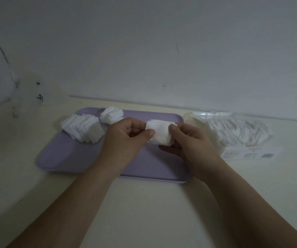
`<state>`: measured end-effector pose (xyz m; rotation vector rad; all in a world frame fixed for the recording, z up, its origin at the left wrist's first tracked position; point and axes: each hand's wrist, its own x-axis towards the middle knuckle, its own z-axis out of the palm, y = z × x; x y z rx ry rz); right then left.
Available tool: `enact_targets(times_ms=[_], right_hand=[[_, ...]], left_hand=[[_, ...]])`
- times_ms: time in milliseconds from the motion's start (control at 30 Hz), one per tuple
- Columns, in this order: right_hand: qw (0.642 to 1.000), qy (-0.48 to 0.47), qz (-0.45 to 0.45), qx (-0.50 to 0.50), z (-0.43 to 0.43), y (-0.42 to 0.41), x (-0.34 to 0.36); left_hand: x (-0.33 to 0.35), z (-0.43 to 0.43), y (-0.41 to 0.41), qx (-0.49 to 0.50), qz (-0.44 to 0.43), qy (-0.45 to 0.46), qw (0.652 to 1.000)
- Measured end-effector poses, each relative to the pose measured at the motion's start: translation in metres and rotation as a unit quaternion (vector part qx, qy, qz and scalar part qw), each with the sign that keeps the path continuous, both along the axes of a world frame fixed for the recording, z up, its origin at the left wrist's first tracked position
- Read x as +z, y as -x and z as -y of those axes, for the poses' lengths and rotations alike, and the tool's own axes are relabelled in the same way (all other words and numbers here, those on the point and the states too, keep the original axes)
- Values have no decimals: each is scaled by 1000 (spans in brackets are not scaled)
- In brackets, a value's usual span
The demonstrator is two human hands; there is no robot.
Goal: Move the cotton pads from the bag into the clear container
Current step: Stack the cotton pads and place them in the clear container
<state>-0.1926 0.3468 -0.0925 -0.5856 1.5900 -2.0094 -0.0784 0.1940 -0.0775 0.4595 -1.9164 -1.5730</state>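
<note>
While we're pinching pad stack (159, 132) between left hand (124, 138) and right hand (188, 140), its long axis is running left-right; bag (237, 133) is lying rightward, nearer right hand.

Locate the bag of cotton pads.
Head view, right side: the bag of cotton pads lies on the tabletop just right of the lilac tray.

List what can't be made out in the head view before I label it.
Head view only:
1. Count in the held pad stack: the left hand and right hand cover both ends.
2. Print on the label of the bag: too small and blurred.
3. The clear object at far left: faint against the wall, shape and contents unclear.
4. Middle of the tray: hidden under the hands and forearms.
</note>
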Motion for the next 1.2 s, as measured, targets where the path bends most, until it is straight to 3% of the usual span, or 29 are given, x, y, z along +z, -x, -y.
enact_targets(times_ms=[167,267,467,767,967,1100,1200], right_hand=[[998,-16,-17,-57,2,-1,0],[998,-21,-30,-56,2,-1,0],[998,-26,-59,-3,1,-5,1],[997,-16,-82,-5,1,-8,4],[999,19,-30,20,1,-8,5],[993,-8,-114,40,-1,-5,1],[986,-45,-154,39,-1,-2,-5]], left_hand=[[2,8,-1,5,-13,-36,999],[4,15,-2,-68,-43,-102,991],[-2,5,0,-84,18,-47,995],[-2,8,0,-59,21,-37,997],[-4,5,1,-24,25,7,999],[-9,12,1,-27,26,47,998],[-10,20,-3,-103,61,70,990]])
